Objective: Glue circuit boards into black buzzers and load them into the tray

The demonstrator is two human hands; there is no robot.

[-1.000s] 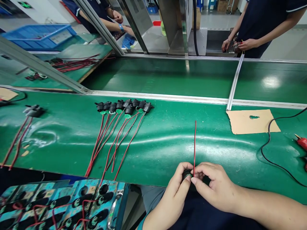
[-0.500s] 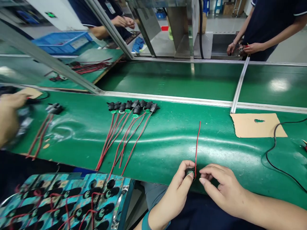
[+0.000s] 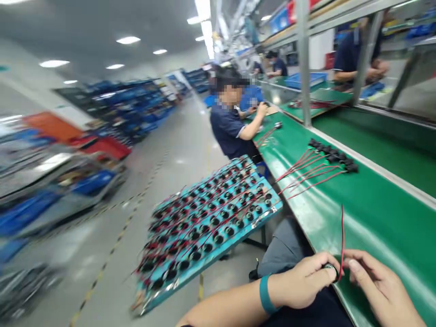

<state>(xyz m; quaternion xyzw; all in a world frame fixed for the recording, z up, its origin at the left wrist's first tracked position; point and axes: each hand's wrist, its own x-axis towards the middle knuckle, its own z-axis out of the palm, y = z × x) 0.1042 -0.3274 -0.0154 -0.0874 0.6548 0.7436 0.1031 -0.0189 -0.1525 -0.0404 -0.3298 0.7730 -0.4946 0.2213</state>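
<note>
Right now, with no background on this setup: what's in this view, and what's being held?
There's no machine arm here: the view comes from a camera worn on a person's head, looking down at their bare hands. The left hand, with a teal wristband, grips a small black part; a red wire rises beside it. The right hand is close by the wire; whether it touches is unclear. On the green bench lies a cluster of black parts with red wires. A blue tray beside the bench carries many more. Another person works further along.
</note>
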